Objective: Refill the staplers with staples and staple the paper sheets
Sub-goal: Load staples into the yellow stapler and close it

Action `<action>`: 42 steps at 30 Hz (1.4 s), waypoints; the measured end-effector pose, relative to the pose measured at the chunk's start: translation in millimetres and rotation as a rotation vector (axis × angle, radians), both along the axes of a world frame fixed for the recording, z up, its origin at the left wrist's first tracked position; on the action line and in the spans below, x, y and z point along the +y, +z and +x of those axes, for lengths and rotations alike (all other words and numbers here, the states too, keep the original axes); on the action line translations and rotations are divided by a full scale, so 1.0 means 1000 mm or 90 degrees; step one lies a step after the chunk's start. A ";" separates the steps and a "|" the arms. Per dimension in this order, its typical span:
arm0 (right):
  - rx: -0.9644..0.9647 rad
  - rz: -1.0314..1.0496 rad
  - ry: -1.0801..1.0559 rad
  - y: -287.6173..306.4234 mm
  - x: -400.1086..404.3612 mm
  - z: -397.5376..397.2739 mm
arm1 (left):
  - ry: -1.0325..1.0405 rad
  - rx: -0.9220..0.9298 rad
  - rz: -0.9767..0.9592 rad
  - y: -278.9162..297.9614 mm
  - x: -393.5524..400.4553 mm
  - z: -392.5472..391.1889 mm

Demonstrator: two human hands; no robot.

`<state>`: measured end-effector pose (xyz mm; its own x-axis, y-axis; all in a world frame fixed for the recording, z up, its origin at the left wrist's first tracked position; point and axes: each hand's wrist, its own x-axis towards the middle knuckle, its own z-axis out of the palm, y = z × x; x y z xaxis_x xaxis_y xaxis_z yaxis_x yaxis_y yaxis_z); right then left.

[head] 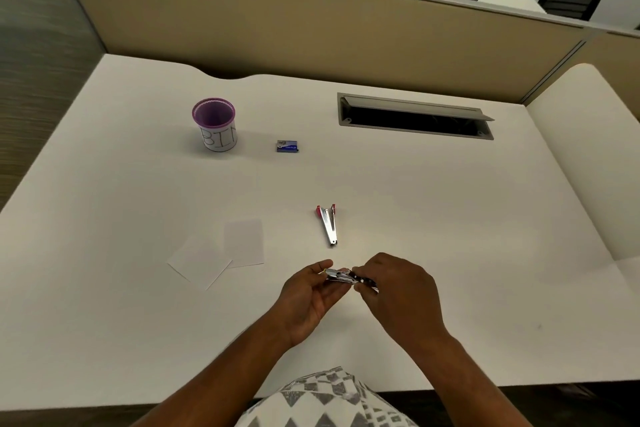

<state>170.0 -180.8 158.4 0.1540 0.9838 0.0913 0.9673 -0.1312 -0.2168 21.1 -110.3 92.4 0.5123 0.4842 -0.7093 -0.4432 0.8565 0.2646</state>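
Here both hands meet over the near middle of the desk on a small dark stapler: the left hand cradles its metal end from below with curled fingers and thumb, and the right hand pinches the dark end from above, fingers bent over it. The stapler is lifted off the desk, lying roughly level between the two grips. Just beyond it a red stapler lies on the desk, swung open in a narrow V. To the left lie two paper sheets, their corners overlapping. Farther back sits a small blue staple box, and left of that a purple-rimmed cup lettered "BIN". A cable slot lies open at the back right.
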 end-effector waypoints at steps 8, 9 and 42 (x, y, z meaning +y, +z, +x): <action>0.089 0.041 -0.024 -0.006 0.001 -0.002 | 0.052 0.008 0.038 0.003 0.005 -0.004; 0.090 0.057 -0.012 -0.008 -0.001 -0.002 | 0.054 0.007 0.054 0.005 0.006 -0.005; 0.585 0.035 -0.142 -0.023 -0.011 -0.005 | 0.002 0.213 0.421 0.013 0.019 -0.017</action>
<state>165.4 -191.7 135.2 0.3719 0.9213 -0.1141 0.3691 -0.2595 -0.8925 4.3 -91.3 105.9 0.3177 0.8653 -0.3878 -0.2496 0.4709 0.8462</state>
